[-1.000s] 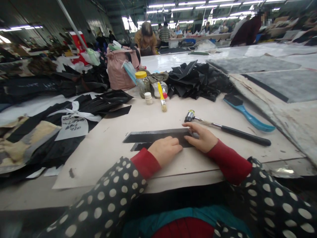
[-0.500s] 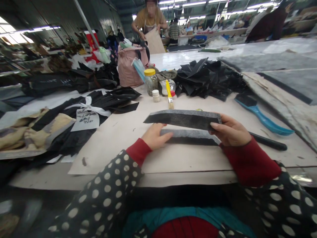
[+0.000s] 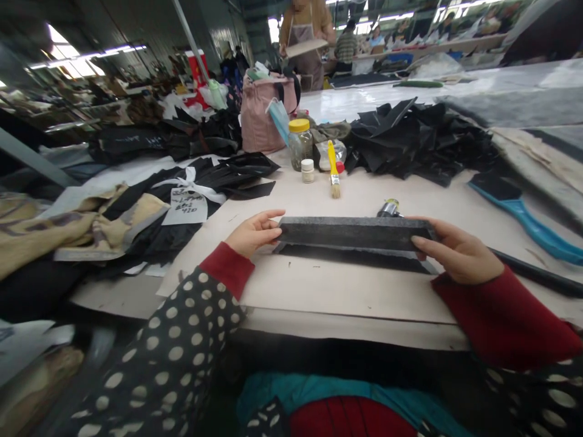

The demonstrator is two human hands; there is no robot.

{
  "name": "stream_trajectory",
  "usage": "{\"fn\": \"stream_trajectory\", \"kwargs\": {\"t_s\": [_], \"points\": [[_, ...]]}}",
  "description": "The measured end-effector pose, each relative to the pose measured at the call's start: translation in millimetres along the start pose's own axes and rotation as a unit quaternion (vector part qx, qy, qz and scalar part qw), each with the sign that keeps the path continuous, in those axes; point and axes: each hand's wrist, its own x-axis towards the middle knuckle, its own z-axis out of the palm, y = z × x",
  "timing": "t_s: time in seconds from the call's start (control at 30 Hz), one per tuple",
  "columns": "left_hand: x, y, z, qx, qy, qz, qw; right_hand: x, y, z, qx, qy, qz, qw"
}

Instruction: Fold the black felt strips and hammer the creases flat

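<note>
A long dark grey strip (image 3: pixel 348 233) is stretched level between my two hands, raised over the pale table (image 3: pixel 319 285). My left hand (image 3: pixel 259 233) has its thumb and fingers at the strip's left end. The right end is pinched between the thumb and fingers of my right hand (image 3: pixel 460 250). Just beneath, a second dark strip (image 3: pixel 355 258) lies on the table, partly covered by the held one. Beyond the strips are a yellow-handled brush (image 3: pixel 334 170), a small white bottle (image 3: pixel 307 171) and a jar with a yellow lid (image 3: pixel 300 144).
Black pieces (image 3: pixel 410 136) are heaped at the back. A pink bag (image 3: pixel 262 115) stands behind the jar. On the right lie a blue-handled brush (image 3: pixel 532 224) and a black rod (image 3: pixel 537 271). Tied black material with a labelled tag (image 3: pixel 184 206) is at the left. A person (image 3: pixel 310 42) stands across the table.
My left hand has come up from near the lower strip to the held strip's left end. The held strip is now straighter. The view has shifted, and a small metallic object shows behind the strip.
</note>
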Motion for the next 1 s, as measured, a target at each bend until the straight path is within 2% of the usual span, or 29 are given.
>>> {"fn": "stream_trajectory", "kwargs": {"t_s": [0.1,0.2,0.4,0.77,1.0], "points": [[1,-5,-3.3,0.028,-0.037,-0.012,0.999,-1,8,-6,-0.101,-0.002,-0.008,0.995],[2,-7,-5.0,0.077,-0.058,-0.005,0.995,-4,12,-9,-0.157,-0.003,-0.013,0.988],[1,-5,-3.0,0.165,-0.052,0.004,0.985,-7,13,-9,-0.201,-0.001,-0.004,0.98],[1,-7,-0.3,0.211,-0.048,0.005,0.976,-4,19,-14,-0.274,-0.02,-0.029,0.961],[2,-10,0.6,0.247,-0.037,0.019,0.968,-5,18,-11,-0.273,-0.027,-0.01,0.962]]}}
